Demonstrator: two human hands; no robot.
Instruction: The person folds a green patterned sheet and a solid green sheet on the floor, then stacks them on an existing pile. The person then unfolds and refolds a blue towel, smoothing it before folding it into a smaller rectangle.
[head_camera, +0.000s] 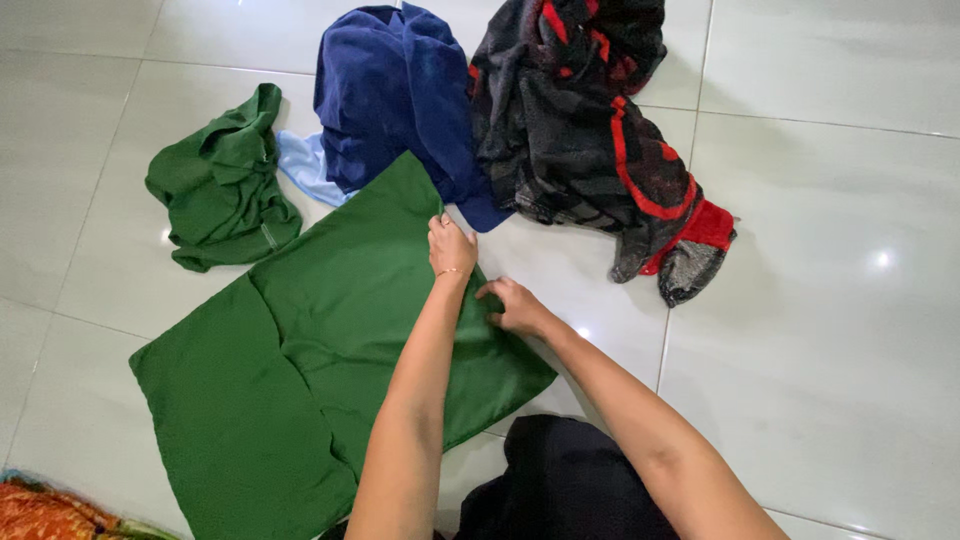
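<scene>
A large green garment (300, 350) lies spread flat on the white tiled floor. My left hand (450, 245) pinches its far edge, close to a dark blue garment (400, 95). My right hand (515, 305) presses down on the green cloth's right edge, fingers curled on the fabric. Both forearms reach out from the bottom of the view.
A crumpled green cloth (225, 185) lies at the left, with a pale blue piece (305, 165) beside it. A black and red patterned cloth (600, 130) is heaped at the upper right. Black fabric (565, 480) covers my lap; an orange patterned cloth (45, 510) shows at bottom left.
</scene>
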